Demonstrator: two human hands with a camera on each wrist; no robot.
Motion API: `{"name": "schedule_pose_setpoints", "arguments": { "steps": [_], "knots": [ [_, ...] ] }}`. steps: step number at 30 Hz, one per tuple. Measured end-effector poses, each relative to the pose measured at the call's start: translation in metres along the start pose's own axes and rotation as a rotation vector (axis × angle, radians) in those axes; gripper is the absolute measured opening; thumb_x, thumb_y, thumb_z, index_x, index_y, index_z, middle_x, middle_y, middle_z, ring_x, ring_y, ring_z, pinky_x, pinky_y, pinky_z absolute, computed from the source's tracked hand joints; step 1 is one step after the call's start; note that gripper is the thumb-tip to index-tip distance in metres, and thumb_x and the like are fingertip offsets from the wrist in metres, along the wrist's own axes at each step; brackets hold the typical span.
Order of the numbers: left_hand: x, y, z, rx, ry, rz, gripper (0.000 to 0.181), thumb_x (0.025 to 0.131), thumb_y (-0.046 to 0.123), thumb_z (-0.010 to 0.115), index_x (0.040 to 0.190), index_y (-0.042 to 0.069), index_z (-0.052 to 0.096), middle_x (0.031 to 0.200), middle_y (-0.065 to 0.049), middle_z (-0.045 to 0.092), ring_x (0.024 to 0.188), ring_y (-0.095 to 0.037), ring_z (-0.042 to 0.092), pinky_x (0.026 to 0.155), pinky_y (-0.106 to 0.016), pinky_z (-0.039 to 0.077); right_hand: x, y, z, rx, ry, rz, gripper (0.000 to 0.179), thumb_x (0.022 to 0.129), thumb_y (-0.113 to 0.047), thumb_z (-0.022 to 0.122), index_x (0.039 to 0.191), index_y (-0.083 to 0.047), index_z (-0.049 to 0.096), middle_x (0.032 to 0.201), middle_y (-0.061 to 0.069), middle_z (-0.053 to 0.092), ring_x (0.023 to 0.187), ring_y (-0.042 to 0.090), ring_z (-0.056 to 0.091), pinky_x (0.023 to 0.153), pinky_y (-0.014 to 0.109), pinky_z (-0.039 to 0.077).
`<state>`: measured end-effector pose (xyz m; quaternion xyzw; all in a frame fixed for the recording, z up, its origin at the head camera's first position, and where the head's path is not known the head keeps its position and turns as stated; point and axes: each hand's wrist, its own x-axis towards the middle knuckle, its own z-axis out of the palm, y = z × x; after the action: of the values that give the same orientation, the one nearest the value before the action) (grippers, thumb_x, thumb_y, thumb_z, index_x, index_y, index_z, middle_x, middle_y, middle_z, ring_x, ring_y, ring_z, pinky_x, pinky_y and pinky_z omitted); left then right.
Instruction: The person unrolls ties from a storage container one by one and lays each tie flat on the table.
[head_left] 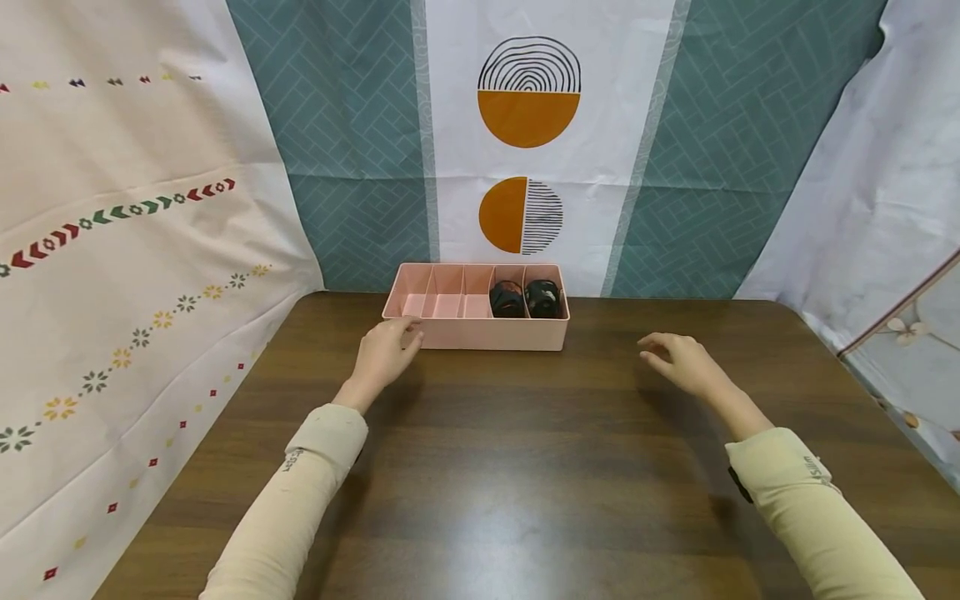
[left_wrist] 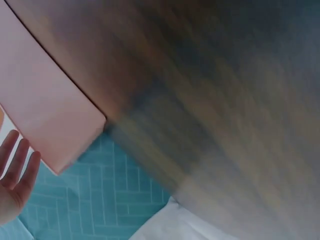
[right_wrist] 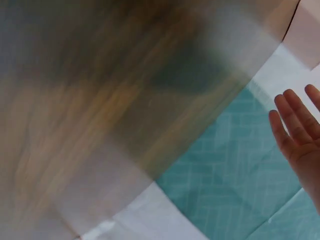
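Note:
A pink divided organizer box (head_left: 489, 333) stands at the back of the table. Two dark, rounded items, a left one (head_left: 507, 300) with reddish marks and a right one (head_left: 543, 298) with pale marks, fill its two right-hand compartments; their kind is unclear. My left hand (head_left: 386, 350) hovers by the box's front left corner with loose fingers and holds nothing; whether it touches the box cannot be told. Over the table to the right of the box, my right hand (head_left: 681, 363) is held apart from everything, fingers relaxed. Both wrist views show extended fingers.
The brown wooden table (head_left: 495, 450) reaches back to a green and white patterned cloth (head_left: 360, 150). A cream cloth (head_left: 135, 275) hangs along the left side, and a white cloth (head_left: 862, 208) along the right. The box's left compartments (head_left: 447, 293) show bare pink floors.

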<state>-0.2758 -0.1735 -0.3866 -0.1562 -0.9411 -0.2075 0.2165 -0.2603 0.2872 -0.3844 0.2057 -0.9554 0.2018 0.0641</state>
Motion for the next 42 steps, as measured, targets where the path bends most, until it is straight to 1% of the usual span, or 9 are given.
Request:
{"name": "schedule_pose_setpoints", "arguments": {
  "steps": [7, 11, 14, 19, 24, 28, 35, 39, 42],
  "knots": [
    [0.001, 0.009, 0.013, -0.007, 0.004, 0.038, 0.03, 0.089, 0.017, 0.063, 0.116, 0.004, 0.064, 0.114, -0.015, 0.066, 0.11, -0.034, 0.058, 0.092, -0.048, 0.046, 0.005, -0.015, 0.015, 0.04, 0.038, -0.073, 0.026, 0.093, -0.009, 0.058, 0.112, 0.007, 0.062, 0.104, 0.021, 0.068, 0.096, 0.036, 0.065, 0.085, 0.052, 0.049],
    [0.003, 0.015, 0.021, 0.009, 0.029, 0.062, 0.032, 0.088, 0.018, 0.064, 0.116, 0.004, 0.063, 0.114, -0.017, 0.064, 0.111, -0.036, 0.055, 0.096, -0.049, 0.043, 0.008, -0.02, 0.02, 0.05, 0.043, -0.093, 0.025, 0.092, -0.008, 0.059, 0.112, 0.006, 0.062, 0.105, 0.021, 0.068, 0.097, 0.035, 0.065, 0.085, 0.051, 0.049],
    [0.004, 0.021, 0.026, 0.014, 0.025, 0.088, 0.034, 0.088, 0.018, 0.063, 0.119, 0.003, 0.061, 0.115, -0.018, 0.062, 0.112, -0.036, 0.054, 0.099, -0.048, 0.041, 0.01, -0.026, 0.023, 0.052, 0.044, -0.113, 0.024, 0.092, -0.009, 0.059, 0.111, 0.005, 0.063, 0.104, 0.019, 0.068, 0.096, 0.034, 0.065, 0.084, 0.05, 0.05],
    [0.002, 0.029, 0.035, 0.014, -0.013, 0.119, 0.04, 0.089, 0.02, 0.062, 0.125, 0.003, 0.057, 0.124, -0.018, 0.058, 0.118, -0.037, 0.05, 0.105, -0.05, 0.034, 0.012, -0.041, 0.029, 0.044, 0.038, -0.171, 0.023, 0.091, -0.01, 0.059, 0.11, 0.004, 0.064, 0.103, 0.017, 0.069, 0.095, 0.031, 0.065, 0.083, 0.048, 0.051],
    [0.003, 0.036, 0.041, 0.008, -0.061, 0.1, 0.048, 0.091, 0.023, 0.062, 0.132, 0.001, 0.051, 0.132, -0.02, 0.051, 0.124, -0.039, 0.045, 0.109, -0.056, 0.027, 0.019, -0.06, 0.034, 0.02, 0.047, -0.252, 0.022, 0.09, -0.009, 0.061, 0.108, 0.004, 0.065, 0.103, 0.016, 0.069, 0.096, 0.031, 0.065, 0.084, 0.047, 0.051],
    [0.007, 0.043, 0.043, 0.005, -0.087, 0.083, 0.053, 0.09, 0.025, 0.062, 0.135, 0.001, 0.047, 0.135, -0.02, 0.048, 0.126, -0.038, 0.042, 0.11, -0.059, 0.023, 0.024, -0.073, 0.036, 0.014, 0.057, -0.29, 0.021, 0.089, -0.008, 0.062, 0.107, 0.002, 0.066, 0.101, 0.014, 0.069, 0.095, 0.03, 0.065, 0.083, 0.046, 0.052],
    [0.019, 0.051, 0.048, 0.079, -0.154, 0.094, 0.061, 0.091, 0.029, 0.061, 0.141, 0.001, 0.039, 0.14, -0.019, 0.043, 0.133, -0.037, 0.036, 0.111, -0.056, 0.025, 0.03, -0.095, 0.043, -0.011, 0.021, -0.307, 0.021, 0.09, -0.01, 0.062, 0.108, -0.001, 0.066, 0.104, 0.013, 0.068, 0.097, 0.028, 0.065, 0.084, 0.044, 0.052],
    [0.028, 0.051, 0.047, 0.12, -0.168, 0.119, 0.066, 0.091, 0.029, 0.062, 0.142, -0.001, 0.035, 0.142, -0.021, 0.04, 0.134, -0.041, 0.035, 0.111, -0.052, 0.027, 0.033, -0.107, 0.045, -0.001, 0.015, -0.335, 0.021, 0.089, -0.011, 0.063, 0.108, 0.0, 0.066, 0.105, 0.014, 0.068, 0.098, 0.029, 0.065, 0.084, 0.044, 0.052],
    [0.033, 0.051, 0.046, 0.14, -0.183, 0.117, 0.07, 0.09, 0.031, 0.062, 0.143, -0.003, 0.032, 0.145, -0.022, 0.037, 0.136, -0.041, 0.033, 0.113, -0.05, 0.026, 0.034, -0.112, 0.046, -0.002, 0.022, -0.362, 0.021, 0.089, -0.011, 0.064, 0.107, -0.001, 0.066, 0.104, 0.013, 0.068, 0.097, 0.028, 0.065, 0.084, 0.043, 0.052]
  ]
}}
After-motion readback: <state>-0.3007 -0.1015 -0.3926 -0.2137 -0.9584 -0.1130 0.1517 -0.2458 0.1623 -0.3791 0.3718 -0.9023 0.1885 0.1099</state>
